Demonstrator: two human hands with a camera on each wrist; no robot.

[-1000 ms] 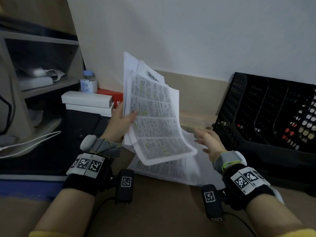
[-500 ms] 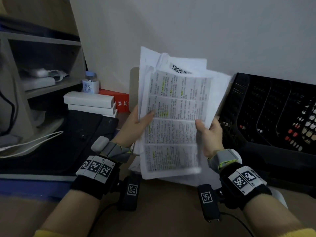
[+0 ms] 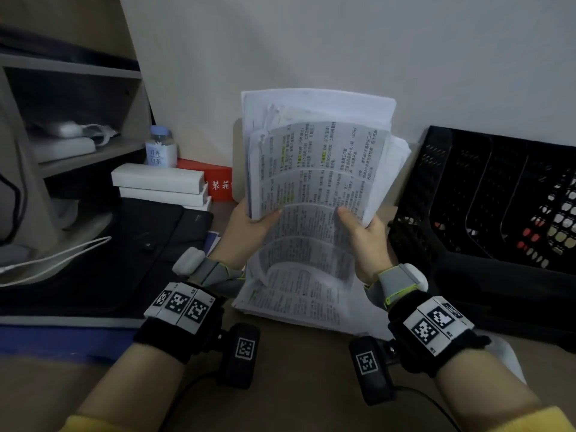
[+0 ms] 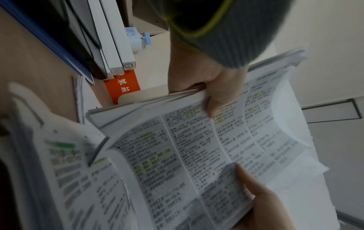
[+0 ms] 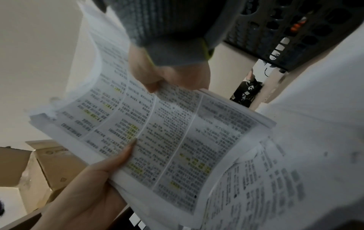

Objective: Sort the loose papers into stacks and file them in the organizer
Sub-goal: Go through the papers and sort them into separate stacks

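Paper stack (image 3: pixel 318 169): held upright above tabletop (image 3: pixel 296 378), long axis vertical, gripped at side edges by left hand (image 3: pixel 246 235) and right hand (image 3: pixel 366 241); organizer (image 3: pixel 486 213) rightward, nearer right hand, slots apparently empty.

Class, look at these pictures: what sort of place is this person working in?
Probably a home or office desk: a wooden shelf unit, a black mesh file organizer and a sheaf of printed papers held upright in both hands.

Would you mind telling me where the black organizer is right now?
In the head view the black organizer stands at the right, against the wall, just right of the paper stack held upright in both hands.
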